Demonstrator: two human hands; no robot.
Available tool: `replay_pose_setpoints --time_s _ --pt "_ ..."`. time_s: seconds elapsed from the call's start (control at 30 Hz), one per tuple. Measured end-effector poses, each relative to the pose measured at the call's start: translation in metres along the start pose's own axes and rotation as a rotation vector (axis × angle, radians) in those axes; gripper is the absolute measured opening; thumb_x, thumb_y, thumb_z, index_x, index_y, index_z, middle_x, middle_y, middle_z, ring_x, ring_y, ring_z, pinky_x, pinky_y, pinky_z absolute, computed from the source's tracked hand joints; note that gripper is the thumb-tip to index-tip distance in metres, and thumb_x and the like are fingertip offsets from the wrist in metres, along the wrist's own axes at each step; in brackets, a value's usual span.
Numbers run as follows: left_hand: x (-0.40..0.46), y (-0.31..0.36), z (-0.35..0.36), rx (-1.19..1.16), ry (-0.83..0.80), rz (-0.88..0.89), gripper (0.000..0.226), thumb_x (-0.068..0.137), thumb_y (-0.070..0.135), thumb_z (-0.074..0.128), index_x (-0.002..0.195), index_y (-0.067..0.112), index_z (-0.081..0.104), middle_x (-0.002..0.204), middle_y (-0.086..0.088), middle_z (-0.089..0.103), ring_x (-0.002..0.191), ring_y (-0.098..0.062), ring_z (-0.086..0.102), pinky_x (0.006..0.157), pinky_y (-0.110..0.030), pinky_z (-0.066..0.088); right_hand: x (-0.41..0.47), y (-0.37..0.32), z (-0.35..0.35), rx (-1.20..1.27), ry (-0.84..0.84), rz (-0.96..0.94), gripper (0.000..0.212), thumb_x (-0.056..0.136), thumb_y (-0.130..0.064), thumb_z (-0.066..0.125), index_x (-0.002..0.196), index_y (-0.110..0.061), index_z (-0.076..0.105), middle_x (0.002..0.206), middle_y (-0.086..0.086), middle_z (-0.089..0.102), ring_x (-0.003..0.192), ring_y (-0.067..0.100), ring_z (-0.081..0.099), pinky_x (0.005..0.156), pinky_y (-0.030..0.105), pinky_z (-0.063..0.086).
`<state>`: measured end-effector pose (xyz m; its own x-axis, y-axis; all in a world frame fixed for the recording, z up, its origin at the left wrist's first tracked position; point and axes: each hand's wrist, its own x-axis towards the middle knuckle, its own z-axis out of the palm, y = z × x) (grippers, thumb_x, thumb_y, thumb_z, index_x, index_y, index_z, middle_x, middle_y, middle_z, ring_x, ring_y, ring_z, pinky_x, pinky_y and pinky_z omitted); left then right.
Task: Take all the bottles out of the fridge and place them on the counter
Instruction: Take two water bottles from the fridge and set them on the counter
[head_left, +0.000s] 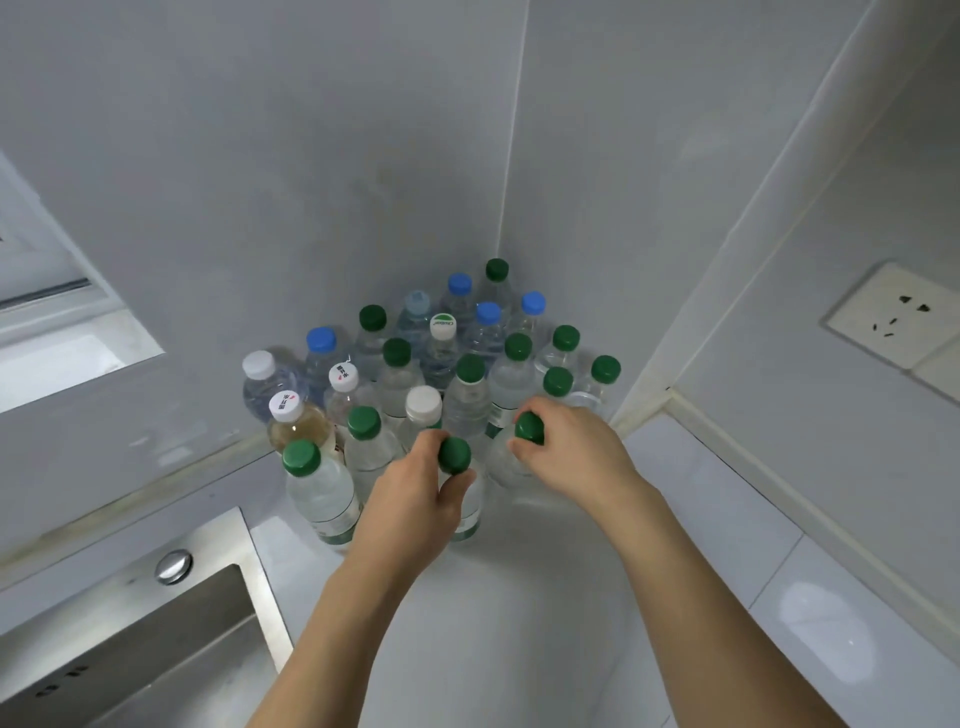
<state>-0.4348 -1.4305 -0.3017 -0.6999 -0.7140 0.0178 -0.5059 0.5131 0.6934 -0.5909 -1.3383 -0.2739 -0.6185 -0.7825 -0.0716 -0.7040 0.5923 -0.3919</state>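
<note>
Head view: white counter (519, 623) in a grey-walled corner, steel sink (156, 649) at lower left, white wall socket (896, 314) at right. Cluster of clear plastic bottles (441, 358) with green, blue and white caps stands upright in the corner. Left hand (415, 499) grips a green-capped clear bottle (470, 506) at its neck, fingers curled. Right hand (569, 449) grips a second green-capped bottle (501, 460) likewise. Both bottles at the cluster's front edge.
</note>
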Motion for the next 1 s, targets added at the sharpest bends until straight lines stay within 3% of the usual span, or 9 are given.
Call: replay_pose_setpoints --time_s 0.23,0.4,0.57,0.73,1.0 --pt "0.018 -0.009 0.013 0.035 0.056 0.045 0.030 0.094 0.028 0.059 0.118 0.014 0.046 0.066 0.008 0.046 0.059 -0.017 0.041 0.056 -0.032 0.030 0.029 -0.001 0.006 -0.033 -0.018 -0.052 0.023 0.088 -0.034 0.059 0.106 -0.020 0.058 0.093 0.003 0.065 0.086 0.026 0.060 0.066 0.034 0.048" --pt "0.026 -0.013 0.020 0.081 0.092 0.139 0.029 0.093 0.026 0.059 0.114 0.010 0.049 0.086 0.000 0.053 0.077 -0.021 0.050 0.061 -0.030 0.033 0.042 -0.003 0.007 -0.048 -0.005 -0.059 0.018 0.088 -0.034 0.058 0.096 -0.018 0.056 0.087 0.003 0.062 0.082 0.026 0.059 0.062 0.032 0.045" --pt "0.025 -0.013 0.031 0.097 0.141 0.166 0.025 0.091 0.026 0.061 0.108 0.011 0.050 0.089 0.001 0.053 0.084 -0.021 0.050 0.062 -0.031 0.038 0.044 -0.006 0.011 -0.064 0.011 -0.073 0.021 0.089 -0.036 0.058 0.100 -0.018 0.055 0.088 0.002 0.062 0.082 0.026 0.059 0.061 0.031 0.040" --pt "0.031 -0.018 0.032 0.091 0.113 0.147 0.027 0.092 0.029 0.059 0.111 0.014 0.048 0.093 0.001 0.055 0.086 -0.019 0.049 0.066 -0.036 0.045 0.045 -0.005 0.014 -0.041 -0.001 -0.073 0.025 0.090 -0.038 0.059 0.106 -0.018 0.054 0.091 0.001 0.062 0.083 0.025 0.060 0.062 0.031 0.041" --pt "0.031 -0.018 0.033 0.095 0.112 0.106 0.023 0.093 0.027 0.058 0.107 0.012 0.047 0.093 -0.003 0.056 0.088 -0.023 0.051 0.067 -0.035 0.041 0.039 -0.005 0.021 0.030 -0.014 -0.011 0.031 0.092 -0.040 0.057 0.106 -0.013 0.054 0.097 0.008 0.064 0.089 0.028 0.062 0.071 0.038 0.050"
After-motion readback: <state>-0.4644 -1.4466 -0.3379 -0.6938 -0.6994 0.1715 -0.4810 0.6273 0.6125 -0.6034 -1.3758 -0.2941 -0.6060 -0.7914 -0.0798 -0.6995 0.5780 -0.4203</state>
